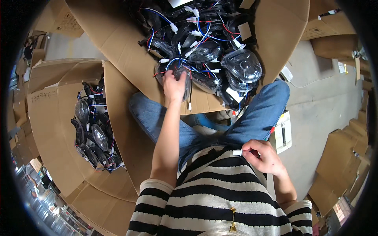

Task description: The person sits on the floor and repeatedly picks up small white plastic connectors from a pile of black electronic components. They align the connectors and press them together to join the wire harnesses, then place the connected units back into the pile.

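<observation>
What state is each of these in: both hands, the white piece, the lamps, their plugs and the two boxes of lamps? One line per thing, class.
Left hand: fingers bent, on a lamp; how firmly is unclear.
Right hand: closed, pinching.
White piece: held by the right hand.
Lamps: piled loosely.
Plugs: some lying loose among the lamps.
Front box: open, lamps inside.
Left box: open, lamps inside.

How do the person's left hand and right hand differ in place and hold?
Place: the left hand reaches into the large cardboard box; the right hand is by the striped shirt.
Hold: the right hand pinches a small white piece; the left hand touches a clear lamp, its grip unclear.
Both hands are bare.
</observation>
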`<state>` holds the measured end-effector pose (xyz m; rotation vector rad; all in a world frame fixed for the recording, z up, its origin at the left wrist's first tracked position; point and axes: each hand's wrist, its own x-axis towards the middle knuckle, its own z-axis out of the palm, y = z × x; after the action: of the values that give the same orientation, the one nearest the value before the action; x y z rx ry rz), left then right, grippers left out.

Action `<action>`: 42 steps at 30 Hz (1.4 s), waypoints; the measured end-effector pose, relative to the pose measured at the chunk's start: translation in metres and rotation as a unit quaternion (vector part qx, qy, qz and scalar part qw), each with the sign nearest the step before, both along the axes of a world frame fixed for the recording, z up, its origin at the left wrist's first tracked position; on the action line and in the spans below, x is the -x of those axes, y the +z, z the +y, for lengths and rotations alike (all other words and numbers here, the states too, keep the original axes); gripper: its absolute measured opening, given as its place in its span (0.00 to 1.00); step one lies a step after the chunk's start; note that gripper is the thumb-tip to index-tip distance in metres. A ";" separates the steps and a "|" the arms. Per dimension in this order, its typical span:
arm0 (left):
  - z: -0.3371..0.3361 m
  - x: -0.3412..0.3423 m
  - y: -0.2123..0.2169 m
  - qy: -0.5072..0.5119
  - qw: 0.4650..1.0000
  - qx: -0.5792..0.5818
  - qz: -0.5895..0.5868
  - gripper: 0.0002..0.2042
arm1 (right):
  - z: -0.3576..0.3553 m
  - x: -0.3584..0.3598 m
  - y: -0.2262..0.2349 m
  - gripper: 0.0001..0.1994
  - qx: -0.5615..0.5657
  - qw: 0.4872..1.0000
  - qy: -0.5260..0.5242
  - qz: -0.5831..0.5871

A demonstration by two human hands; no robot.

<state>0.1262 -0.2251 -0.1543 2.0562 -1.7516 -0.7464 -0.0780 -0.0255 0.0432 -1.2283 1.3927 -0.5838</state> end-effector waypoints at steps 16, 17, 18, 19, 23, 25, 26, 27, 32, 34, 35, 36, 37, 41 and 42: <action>0.113 0.039 0.019 -0.350 0.927 0.103 0.086 0.10 | -0.016 -0.001 -0.008 0.02 0.012 0.999 0.044 0.009; 0.112 0.038 0.013 -0.337 0.933 0.068 0.106 0.09 | -0.015 0.001 -0.007 0.02 0.010 0.999 0.037 0.003; 0.110 0.037 0.006 -0.325 0.937 0.034 0.125 0.09 | -0.014 0.003 -0.006 0.02 0.008 1.000 0.029 -0.002; 0.103 0.037 0.011 -0.290 0.951 0.021 0.110 0.09 | -0.012 0.004 -0.007 0.02 0.006 1.000 0.020 -0.009; 0.060 0.036 0.002 -0.131 0.986 0.073 0.071 0.11 | -0.008 0.004 -0.009 0.02 0.008 1.000 0.017 -0.008; 0.047 0.039 -0.003 -0.155 0.984 0.087 -0.029 0.13 | -0.009 0.002 -0.008 0.03 0.026 0.999 0.023 -0.011; 0.042 0.041 -0.006 -0.157 0.982 0.086 -0.055 0.13 | -0.009 0.002 -0.008 0.03 0.032 0.999 0.022 -0.014; 0.039 0.043 -0.008 -0.159 0.980 0.086 -0.081 0.13 | -0.010 0.002 -0.008 0.03 0.037 0.999 0.022 -0.017; 0.044 0.034 0.016 -0.165 0.951 -0.110 0.235 0.09 | -0.005 0.008 0.003 0.03 0.039 0.999 0.023 -0.015; 0.059 0.031 0.050 -0.169 0.907 -0.138 0.361 0.09 | 0.000 0.017 0.013 0.04 0.039 0.999 0.023 -0.012; 0.066 0.031 0.066 -0.169 0.877 -0.152 0.423 0.09 | 0.001 0.021 0.016 0.04 0.041 0.999 0.014 -0.005; 0.071 0.033 0.089 -0.153 0.864 -0.175 0.446 0.09 | 0.004 0.024 0.019 0.04 0.042 0.999 0.006 0.000; 0.077 0.033 0.104 -0.133 0.851 -0.194 0.469 0.10 | 0.005 0.027 0.022 0.03 0.044 0.999 0.003 0.005; 0.091 0.027 0.130 -0.230 0.861 -0.137 0.433 0.14 | 0.011 0.060 0.044 0.03 0.020 0.996 -0.044 0.074; 0.090 0.026 0.134 -0.258 0.867 -0.106 0.412 0.16 | 0.015 0.068 0.051 0.03 0.017 0.992 -0.108 0.061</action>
<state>0.1000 -0.1347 -0.0202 1.0252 -1.6926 -1.7237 -0.1461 -0.0109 0.0938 -1.1636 1.6374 -0.6932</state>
